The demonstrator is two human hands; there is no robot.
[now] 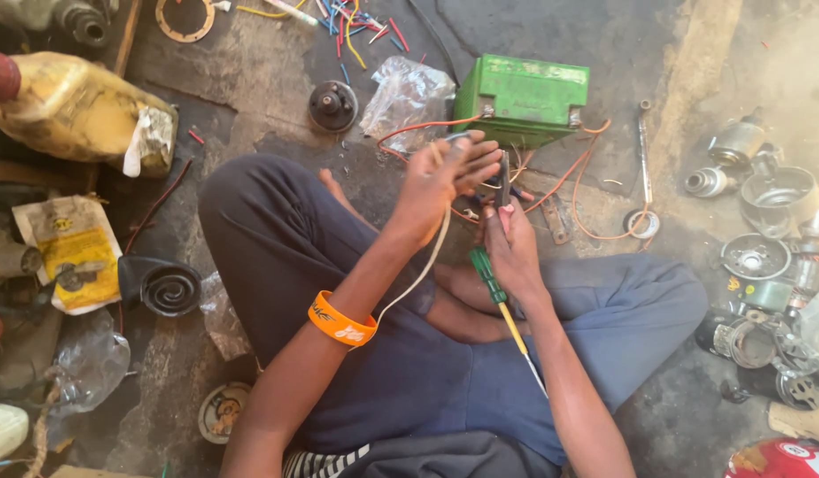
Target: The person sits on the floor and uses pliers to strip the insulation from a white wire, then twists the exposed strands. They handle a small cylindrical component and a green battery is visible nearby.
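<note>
The person sits cross-legged on the concrete floor (277, 97), working just in front of a green battery (522, 96). The left hand (445, 177) is closed around a small dark part, pinching it with a pale cream wire (423, 270) that runs down past the orange wristband (341, 320). The right hand (513, 239) grips a dark tool upright against that part; I cannot tell what kind of tool it is. A green-and-yellow screwdriver (498, 296) lies along the right forearm, seemingly tucked under the hand rather than in use.

Orange wires (573, 173) are already attached at both of the battery's front terminals and loop across the floor toward the hands, so the battery end of the wiring looks done. The joint at the hands appears to be the part in progress, and the cream wire's far end hangs loose near the lap.

Around the person lie 1 black spiral horn (169, 288) at the left, a yellow jug (77, 111), a crumpled plastic bag (408, 93), cut wire scraps (352, 22), and dismantled motor parts (764, 265) at the right.
</note>
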